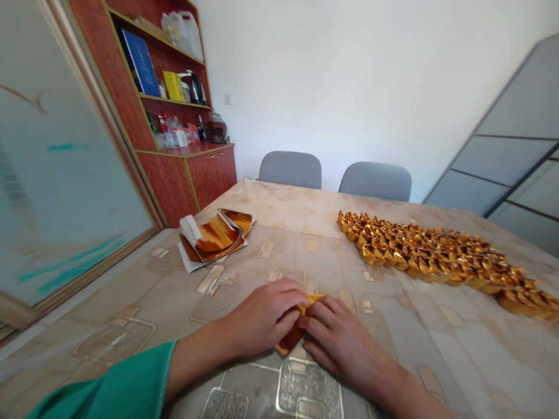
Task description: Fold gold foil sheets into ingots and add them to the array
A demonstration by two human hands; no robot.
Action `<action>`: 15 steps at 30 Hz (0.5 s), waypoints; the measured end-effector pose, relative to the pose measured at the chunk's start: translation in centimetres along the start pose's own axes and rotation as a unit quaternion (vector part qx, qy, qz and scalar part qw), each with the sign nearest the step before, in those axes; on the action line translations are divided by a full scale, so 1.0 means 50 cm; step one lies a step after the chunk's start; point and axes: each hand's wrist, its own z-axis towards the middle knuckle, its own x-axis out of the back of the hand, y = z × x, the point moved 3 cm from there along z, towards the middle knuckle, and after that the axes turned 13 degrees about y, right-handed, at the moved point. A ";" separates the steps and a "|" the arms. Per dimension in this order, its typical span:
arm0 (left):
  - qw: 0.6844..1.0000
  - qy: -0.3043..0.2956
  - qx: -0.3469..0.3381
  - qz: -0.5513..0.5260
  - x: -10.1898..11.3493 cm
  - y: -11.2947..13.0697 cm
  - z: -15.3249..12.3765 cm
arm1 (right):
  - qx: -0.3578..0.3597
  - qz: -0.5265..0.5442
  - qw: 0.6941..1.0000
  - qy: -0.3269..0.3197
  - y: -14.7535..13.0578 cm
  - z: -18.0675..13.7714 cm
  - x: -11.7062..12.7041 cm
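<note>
Between my two hands, low over the near middle of the table, is a piece of gold foil paper [290,340], partly folded. My left hand [273,317] grips its left side with bent fingers. On the other side, my right hand [338,331] has its fingers curled over the paper's right edge. The fingers hide much of the paper, so its full folded shape cannot be made out. A loose stack of gold foil sheets [218,237] with white backs lies curled to the left, beyond my left hand.
Rows of folded gold foil pieces [419,250] cover the table's right side. The table [288,203] wears a patterned cover. Two grey chairs [290,169] stand at its far edge. A reddish wooden cabinet [174,174] with loaded shelves is at the back left, beside a sliding glass door [56,174].
</note>
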 end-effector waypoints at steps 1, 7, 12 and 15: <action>1.000 -0.013 0.000 0.004 0.008 0.006 -0.009 | -0.003 0.010 1.000 0.001 0.001 0.001 0.002; 0.994 -0.049 -0.076 0.067 0.015 0.015 -0.043 | -0.053 0.084 0.995 0.014 0.005 0.003 0.015; 0.988 -0.072 -0.109 0.079 0.004 0.014 -0.054 | -0.073 0.121 0.990 0.016 0.006 0.002 0.020; 0.990 -0.066 -0.109 0.053 0.015 0.018 -0.058 | -0.077 0.134 0.988 0.020 0.009 0.003 0.019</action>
